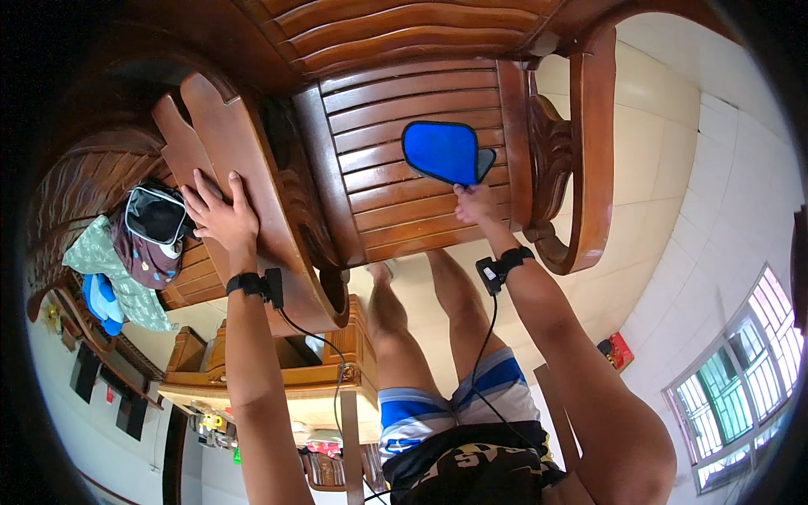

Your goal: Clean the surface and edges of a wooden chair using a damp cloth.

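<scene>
A flat blue pad with black edging (440, 150) lies over the slatted wooden seat (370, 182) of an armchair. A grey part shows beneath its right corner. My right hand (478, 204) is closed on the pad's near edge, thumb and fingers pinching it. My left hand (224, 215) rests with fingers spread on the broad brown wooden armrest (273, 244) to the left of the seat. Nothing shows in that hand. Both wrists wear black straps with small cabled devices.
On the left bench sit a black mesh pouch with white trim (156, 215), a patterned green cushion (126, 269) and a blue item (103, 303). A carved right armrest (593, 151) bounds the seat. A wooden table (202, 396) and a barred window (736, 383) also show.
</scene>
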A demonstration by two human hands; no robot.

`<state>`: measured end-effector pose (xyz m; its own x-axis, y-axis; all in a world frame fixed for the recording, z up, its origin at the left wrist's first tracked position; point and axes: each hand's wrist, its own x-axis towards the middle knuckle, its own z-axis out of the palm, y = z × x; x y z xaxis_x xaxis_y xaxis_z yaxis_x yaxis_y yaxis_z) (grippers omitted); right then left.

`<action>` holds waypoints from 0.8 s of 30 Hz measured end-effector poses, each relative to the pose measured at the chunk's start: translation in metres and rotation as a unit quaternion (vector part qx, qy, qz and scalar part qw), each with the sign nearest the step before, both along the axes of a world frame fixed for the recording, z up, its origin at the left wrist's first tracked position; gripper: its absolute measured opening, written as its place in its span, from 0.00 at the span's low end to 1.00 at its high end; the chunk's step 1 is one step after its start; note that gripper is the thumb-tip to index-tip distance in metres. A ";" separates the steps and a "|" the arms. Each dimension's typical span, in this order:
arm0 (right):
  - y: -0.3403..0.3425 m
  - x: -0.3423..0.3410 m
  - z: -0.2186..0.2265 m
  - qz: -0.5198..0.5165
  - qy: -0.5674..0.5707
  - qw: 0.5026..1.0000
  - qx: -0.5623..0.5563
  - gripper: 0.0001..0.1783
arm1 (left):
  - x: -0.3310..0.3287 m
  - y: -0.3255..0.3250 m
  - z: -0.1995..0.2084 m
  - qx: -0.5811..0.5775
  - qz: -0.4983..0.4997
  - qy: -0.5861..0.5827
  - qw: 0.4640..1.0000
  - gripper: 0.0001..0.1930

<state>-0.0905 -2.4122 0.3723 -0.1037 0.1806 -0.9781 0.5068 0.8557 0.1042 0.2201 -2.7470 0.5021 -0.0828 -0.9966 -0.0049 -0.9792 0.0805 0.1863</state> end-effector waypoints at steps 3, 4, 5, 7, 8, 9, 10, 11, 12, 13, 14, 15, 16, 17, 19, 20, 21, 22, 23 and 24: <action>-0.023 -0.011 0.032 0.344 0.329 0.860 -0.183 0.23 | 0.002 0.000 0.000 -0.005 -0.004 -0.011 1.000 0.40; -0.024 -0.009 0.029 0.341 0.331 0.860 -0.184 0.23 | 0.006 0.001 0.000 -0.008 -0.006 -0.011 1.000 0.40; -0.027 -0.005 0.028 0.329 0.414 0.830 -0.177 0.22 | 0.011 0.003 -0.001 -0.008 -0.007 -0.033 0.999 0.40; -0.029 -0.017 0.018 0.309 0.503 0.790 -0.164 0.22 | 0.005 0.006 -0.003 -0.006 -0.004 -0.058 0.998 0.39; -0.033 -0.025 0.011 0.305 0.480 0.806 -0.165 0.24 | 0.001 0.004 -0.007 -0.010 -0.007 -0.056 0.998 0.39; -0.035 -0.026 0.003 0.302 0.449 0.824 -0.169 0.26 | 0.004 0.004 -0.008 -0.019 0.002 -0.085 0.996 0.38; -0.046 -0.023 0.003 0.299 0.440 0.827 -0.180 0.26 | 0.012 0.001 -0.004 -0.032 0.016 -0.120 0.992 0.36; -0.058 -0.020 0.004 0.299 0.430 0.820 -0.231 0.28 | 0.021 -0.001 0.001 -0.080 -0.014 -0.132 0.988 0.32; -0.056 -0.029 0.001 0.300 0.429 0.811 -0.260 0.29 | -0.002 0.006 0.005 -0.140 -0.084 -0.117 0.980 0.24; -0.041 -0.048 -0.014 0.297 0.485 0.765 -0.302 0.32 | -0.048 0.022 0.013 -0.127 -0.156 -0.005 0.980 0.21; -0.034 -0.061 -0.024 0.296 0.489 0.769 -0.287 0.32 | -0.083 0.041 0.025 -0.115 -0.220 0.099 0.964 0.20; -0.042 -0.060 -0.031 0.251 0.446 0.803 -0.307 0.33 | -0.099 0.057 0.034 -0.080 -0.251 0.134 0.955 0.20; -0.048 -0.058 -0.036 0.207 0.400 0.831 -0.326 0.34 | -0.112 0.072 0.038 -0.045 -0.278 0.168 0.945 0.21; -0.058 -0.053 -0.037 0.187 0.346 0.859 -0.327 0.29 | -0.119 0.085 0.035 0.029 -0.289 0.204 0.935 0.20; -0.060 -0.048 -0.040 0.182 0.291 0.852 -0.395 0.25 | -0.138 0.119 0.020 0.191 -0.272 0.240 0.912 0.19; -0.059 -0.049 -0.039 0.175 0.236 0.841 -0.454 0.21 | -0.147 0.133 0.014 0.279 -0.243 0.234 0.899 0.18; -0.073 -0.020 -0.011 0.182 0.247 0.823 -0.478 0.16 | -0.130 0.139 0.003 0.276 -0.232 0.225 0.905 0.18; -0.082 -0.007 0.019 0.246 0.263 0.782 -0.509 0.16 | -0.121 0.143 -0.005 0.385 -0.068 0.296 0.871 0.19; -0.084 0.001 0.049 0.234 0.255 0.769 -0.538 0.13 | -0.121 0.147 -0.010 0.481 0.094 0.361 0.793 0.21; -0.081 0.004 0.078 0.223 0.249 0.756 -0.563 0.10 | -0.122 0.145 -0.011 0.482 0.092 0.369 0.790 0.21</action>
